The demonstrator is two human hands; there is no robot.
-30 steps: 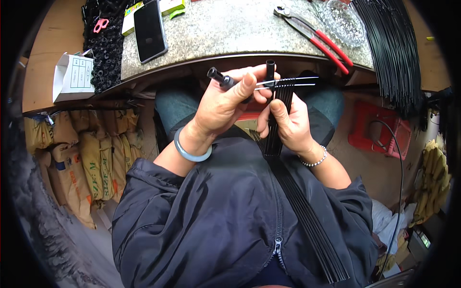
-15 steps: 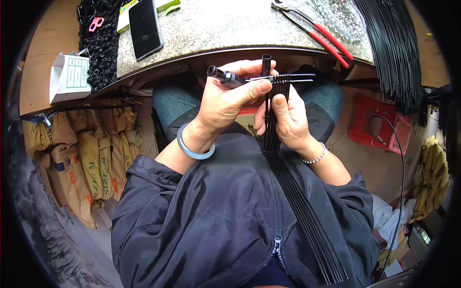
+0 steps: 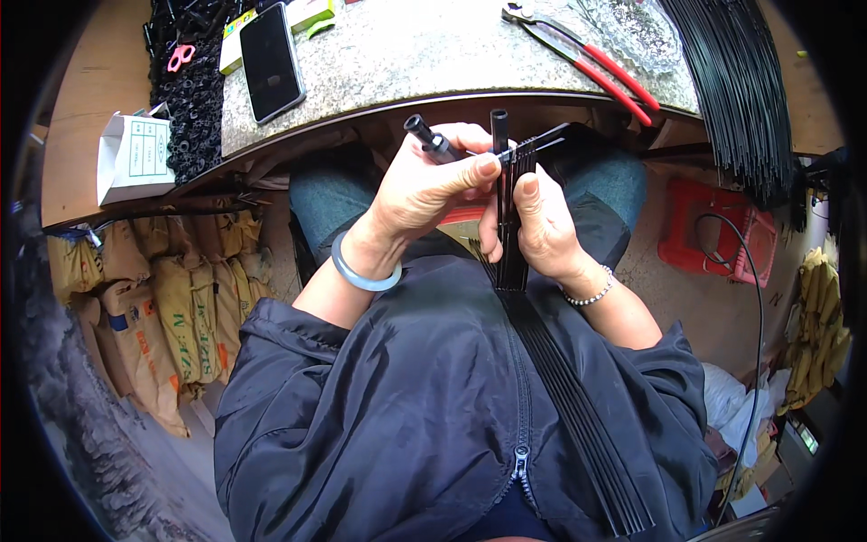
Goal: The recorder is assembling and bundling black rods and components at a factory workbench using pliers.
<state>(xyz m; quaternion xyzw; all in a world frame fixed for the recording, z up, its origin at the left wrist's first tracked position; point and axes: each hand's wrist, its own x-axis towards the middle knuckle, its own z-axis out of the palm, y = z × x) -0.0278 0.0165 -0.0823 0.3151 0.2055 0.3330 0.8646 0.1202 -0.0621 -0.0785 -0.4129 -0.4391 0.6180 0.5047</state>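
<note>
The left hand point(image 3: 424, 185) has its thumb and fingers drawn close together, the thumb tip pressed beside the top of a narrow bundle of thin black rods point(image 3: 512, 244), while a black cylindrical tool with a hollow end point(image 3: 433, 144) lies in the crook between thumb and forefinger. The right hand point(image 3: 546, 233) is clamped on that bundle, its thumb laid along the near face; how its other fingers wrap behind is partly hidden. The bundle stands between the two hands, in front of the dark zipped jacket point(image 3: 388, 379), with a slim black tube point(image 3: 499, 133) upright at its upper end and a pair of thin dark strips point(image 3: 547, 137) slanting out to the right. From its lower end a flat row of long black rods point(image 3: 578, 411) runs down across the jacket. Beyond the hands, the speckled grey worktop point(image 3: 397, 63) carries a black smartphone point(image 3: 273, 68), red-handled metal pincers point(image 3: 598, 70) and a clear glass dish point(image 3: 643, 41). Left of these are a heap of small black parts point(image 3: 194, 135), pink-handled scissors point(image 3: 181, 58) and an open white carton point(image 3: 135, 163); at the right hangs a thick sheaf of black rods point(image 3: 745, 117). Below, tan sacks point(image 3: 167, 316) crowd the left side, and a red plastic basket point(image 3: 700, 226) sits on the floor at the right.
</note>
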